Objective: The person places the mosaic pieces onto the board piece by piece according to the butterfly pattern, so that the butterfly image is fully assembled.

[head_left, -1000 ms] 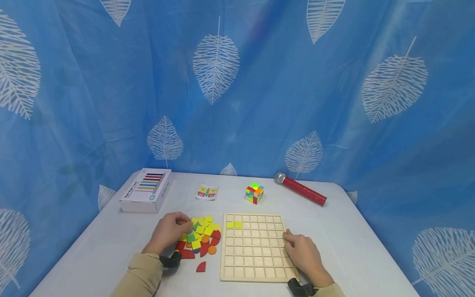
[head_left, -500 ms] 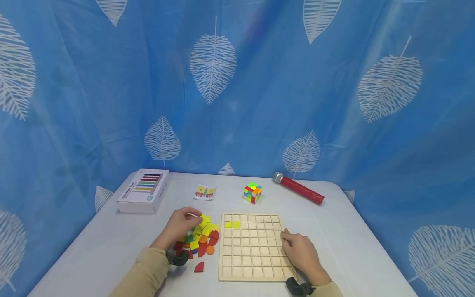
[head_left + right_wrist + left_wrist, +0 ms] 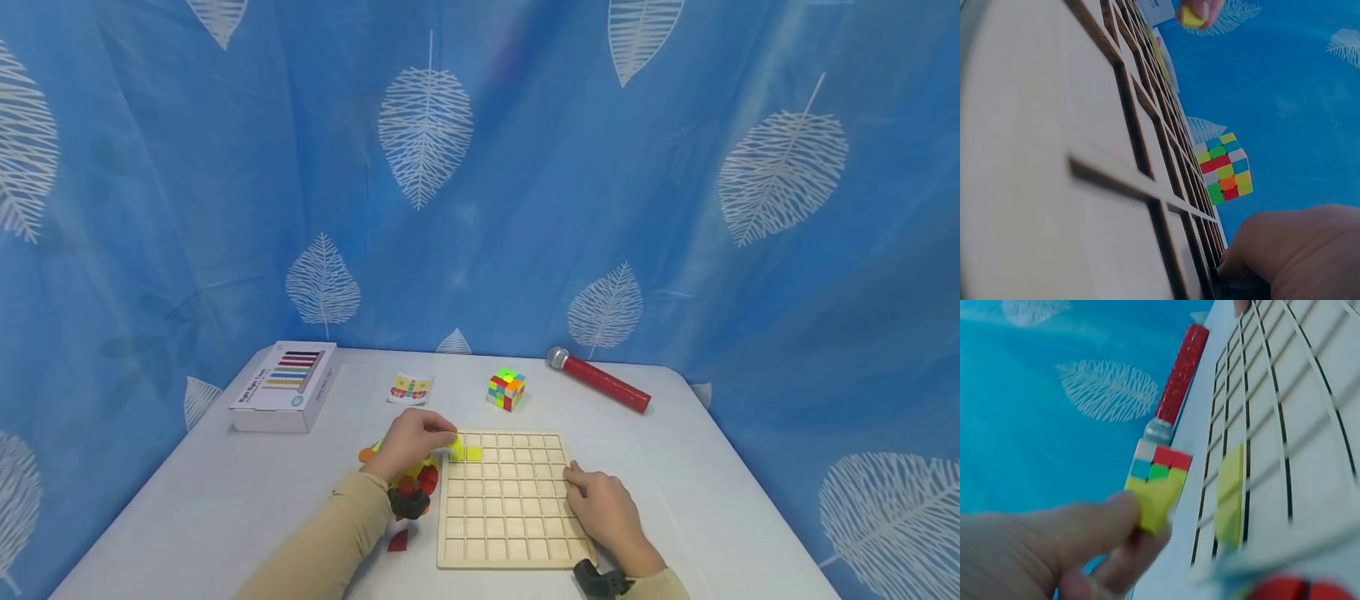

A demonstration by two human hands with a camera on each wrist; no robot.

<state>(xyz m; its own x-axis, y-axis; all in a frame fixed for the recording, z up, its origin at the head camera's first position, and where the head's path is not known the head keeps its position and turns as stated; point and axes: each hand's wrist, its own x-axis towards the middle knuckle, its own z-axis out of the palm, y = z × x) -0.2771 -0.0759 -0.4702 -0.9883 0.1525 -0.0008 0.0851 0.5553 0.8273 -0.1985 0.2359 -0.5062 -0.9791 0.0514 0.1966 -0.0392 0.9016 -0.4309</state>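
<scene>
My left hand [image 3: 412, 440] pinches a small yellow tile [image 3: 1155, 501] between thumb and fingers, held up over the far left corner of the wooden grid board [image 3: 517, 564]. Two yellow pieces [image 3: 1230, 487] sit side by side in board cells near that corner. At the board's right edge, my right hand [image 3: 606, 510] grips the rim [image 3: 1212, 219], its fingers mostly hidden. Left of the board lies a pile of coloured wooden pieces [image 3: 428, 478], partly covered by my left hand and wrist. One red quarter-round piece [image 3: 398, 541] lies apart, nearer me.
Behind the board stand a puzzle cube [image 3: 506, 389] and a small picture card [image 3: 410, 388]. A red microphone [image 3: 603, 382] lies at the back right, and a white box [image 3: 283, 387] at the back left. Blue leaf-patterned cloth [image 3: 480, 208] hangs behind the table.
My left hand has moved right from the pile to the board's far left corner, carrying a yellow tile. The right hand stays at the board's edge.
</scene>
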